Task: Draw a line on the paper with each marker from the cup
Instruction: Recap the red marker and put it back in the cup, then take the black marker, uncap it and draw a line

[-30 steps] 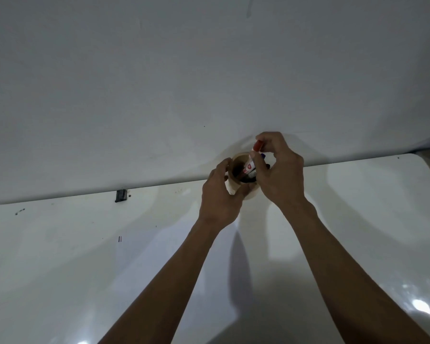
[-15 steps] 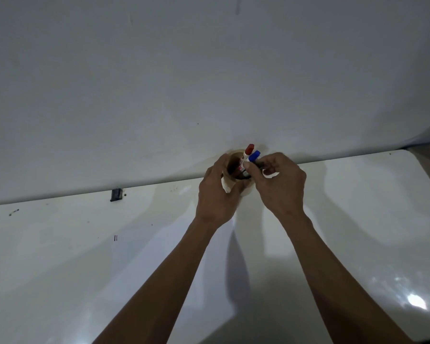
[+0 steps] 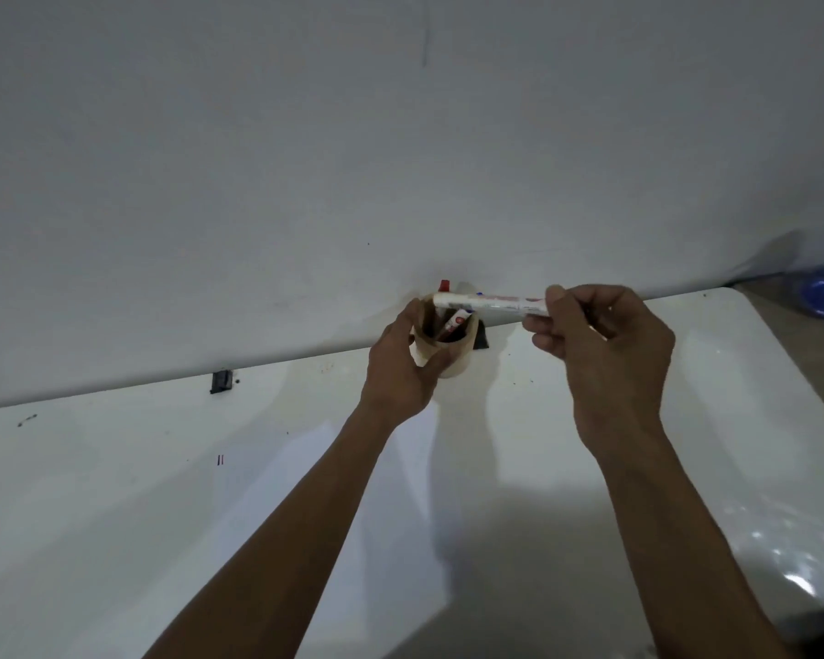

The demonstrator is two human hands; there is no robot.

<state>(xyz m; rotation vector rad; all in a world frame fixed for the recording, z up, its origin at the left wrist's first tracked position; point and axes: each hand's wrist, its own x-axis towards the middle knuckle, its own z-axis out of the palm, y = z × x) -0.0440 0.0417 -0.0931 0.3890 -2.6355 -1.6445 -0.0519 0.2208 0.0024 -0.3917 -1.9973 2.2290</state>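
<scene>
From the head camera, our left hand (image 3: 403, 368) wraps the paper cup (image 3: 443, 347) at the table's (image 3: 115, 492) far edge, by the wall. Our right hand (image 3: 600, 344) pinches 1 white marker (image 3: 488, 304) level above the cup's rim; others stand inside. We judge uncapping comes next, then carrying it to the paper (image 3: 400, 539) nearer us.

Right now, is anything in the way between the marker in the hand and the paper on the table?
Nothing visible blocks it. The right hand holds the white marker level above the tan paper cup, which the left hand steadies. The white paper sheet lies nearer, partly crossed by the left forearm.
</scene>
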